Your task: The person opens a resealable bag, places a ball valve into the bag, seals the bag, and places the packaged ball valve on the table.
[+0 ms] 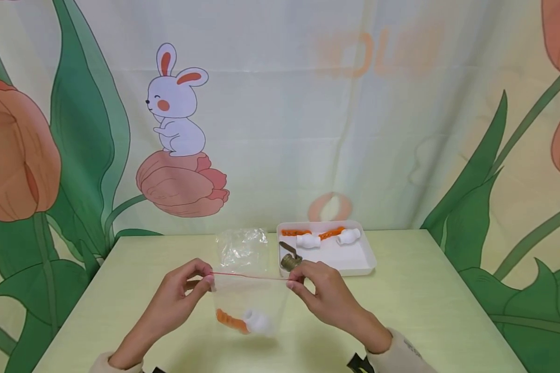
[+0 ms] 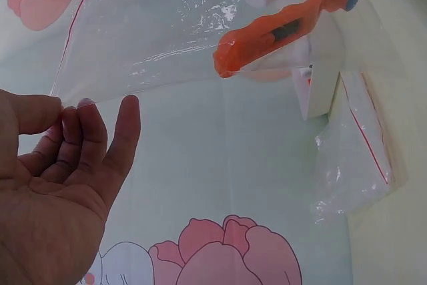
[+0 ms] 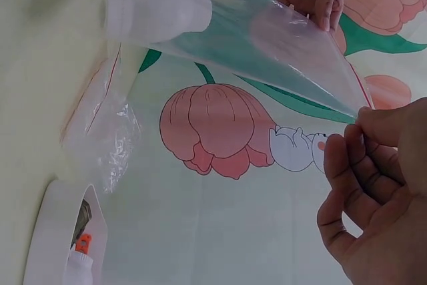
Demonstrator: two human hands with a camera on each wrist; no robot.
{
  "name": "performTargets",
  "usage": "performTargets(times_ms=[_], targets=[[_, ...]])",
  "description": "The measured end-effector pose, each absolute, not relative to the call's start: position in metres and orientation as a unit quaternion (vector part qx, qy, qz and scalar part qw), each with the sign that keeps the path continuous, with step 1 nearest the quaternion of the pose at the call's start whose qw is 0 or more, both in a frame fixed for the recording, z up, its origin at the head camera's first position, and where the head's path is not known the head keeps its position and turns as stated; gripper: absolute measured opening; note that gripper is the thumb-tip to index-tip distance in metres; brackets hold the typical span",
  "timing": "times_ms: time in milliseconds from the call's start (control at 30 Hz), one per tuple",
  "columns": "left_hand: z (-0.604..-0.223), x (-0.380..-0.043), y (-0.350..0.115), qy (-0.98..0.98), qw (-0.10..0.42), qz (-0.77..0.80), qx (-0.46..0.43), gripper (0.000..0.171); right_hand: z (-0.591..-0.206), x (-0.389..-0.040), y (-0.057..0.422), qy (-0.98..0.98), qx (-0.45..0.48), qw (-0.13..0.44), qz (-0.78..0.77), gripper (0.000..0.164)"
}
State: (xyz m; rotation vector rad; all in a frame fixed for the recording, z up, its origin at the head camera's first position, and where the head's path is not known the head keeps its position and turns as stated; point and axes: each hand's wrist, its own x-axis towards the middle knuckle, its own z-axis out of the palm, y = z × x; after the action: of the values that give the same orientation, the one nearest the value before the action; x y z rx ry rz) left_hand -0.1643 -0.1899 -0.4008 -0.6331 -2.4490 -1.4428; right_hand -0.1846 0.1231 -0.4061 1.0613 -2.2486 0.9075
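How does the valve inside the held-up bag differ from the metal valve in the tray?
The bagged valve is white with an orange handle; the metal valve is dull brownish. The bagged valve lies in the raised clear bag; the metal valve sits in the white tray. The bagged valve's handle looks thick, the metal valve's slim. Both have a handle on a rounded body.

Your left hand [image 1: 182,292] and right hand [image 1: 326,295] are both raised in front of you, apart, at roughly equal height; your wrists [image 1: 140,334] angle inward from either side. Each thumb presses to the fingers in a pinch. Left: outermost finger [image 2: 125,128] extends nearly straight, away from the pinch. Right: remaining fingers [image 3: 343,211] bend loosely toward the palm.
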Motion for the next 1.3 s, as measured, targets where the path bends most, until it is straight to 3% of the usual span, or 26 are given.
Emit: performTargets(times_ms=[800, 1300], targets=[[-0.401, -0.128, -0.232, -0.843, 0.025, -0.518, -0.141, 0.012, -0.428, -0.166, 0.081, -0.799, 0.454, 0.208, 0.334, 0.007], [-0.397, -0.124, -0.259, -0.838, -0.109, -0.516, -0.142, 0.02, -0.43, -0.146, 0.07, -0.801, 0.474, 0.113, 0.349, 0.005]])
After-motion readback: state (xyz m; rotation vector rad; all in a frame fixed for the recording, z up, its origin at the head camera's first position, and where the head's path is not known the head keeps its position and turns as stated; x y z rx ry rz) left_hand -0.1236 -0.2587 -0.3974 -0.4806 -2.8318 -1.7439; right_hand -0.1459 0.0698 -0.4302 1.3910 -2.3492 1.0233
